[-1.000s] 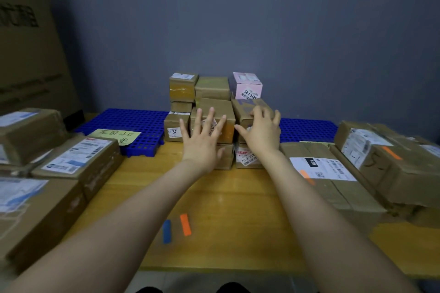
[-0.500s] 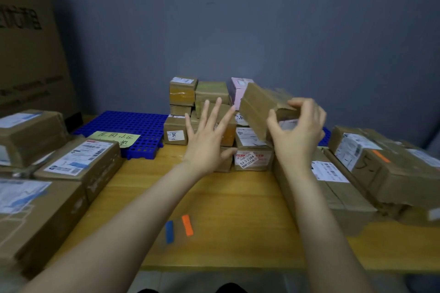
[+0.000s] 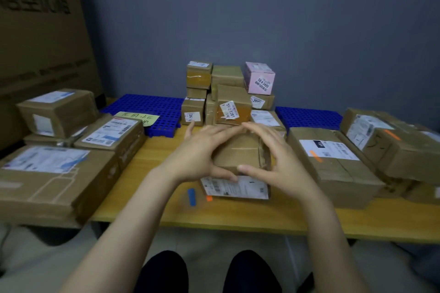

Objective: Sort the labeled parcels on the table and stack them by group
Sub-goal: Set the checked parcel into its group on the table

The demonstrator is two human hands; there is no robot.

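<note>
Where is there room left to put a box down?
Bare wood lies between the left flat parcel and the held box; the blue grid behind the yellow note is open. The middle stack and right parcels are crowded.

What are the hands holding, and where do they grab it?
A small brown parcel, one grip on each side: left hand on its left, right hand on its right, fingers over the far top edge, thumbs on the near edge.

both hands, left hand (image 3: 200, 152) and right hand (image 3: 281, 159), grip a brown parcel (image 3: 240, 154) above the wooden table (image 3: 152, 197). its white label (image 3: 234, 187) faces the camera. stacked parcels (image 3: 228, 95) stand behind.
</note>
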